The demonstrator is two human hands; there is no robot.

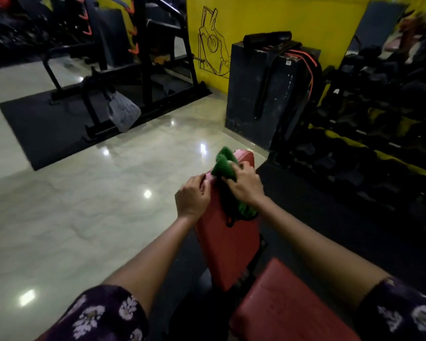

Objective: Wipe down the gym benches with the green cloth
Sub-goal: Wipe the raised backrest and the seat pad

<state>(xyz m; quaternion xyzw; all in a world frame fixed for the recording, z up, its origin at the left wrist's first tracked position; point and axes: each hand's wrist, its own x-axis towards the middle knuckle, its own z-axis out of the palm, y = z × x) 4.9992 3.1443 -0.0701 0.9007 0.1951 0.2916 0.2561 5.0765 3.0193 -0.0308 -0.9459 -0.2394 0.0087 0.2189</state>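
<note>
A red padded gym bench (228,247) runs away from me, its long back pad raised and a separate red seat pad (283,308) nearest me. A green cloth (224,166) lies bunched on the far part of the back pad. My right hand (244,185) grips the cloth and presses it onto the pad, with more green fabric showing below the wrist. My left hand (193,195) curls its fingers over the pad's left edge beside the cloth.
Glossy pale tile floor (89,212) spreads to the left. A black weight machine (133,70) stands on a dark mat at the back left. A dark box with straps (268,94) sits ahead against a yellow wall. A dumbbell rack (379,131) lines the right side.
</note>
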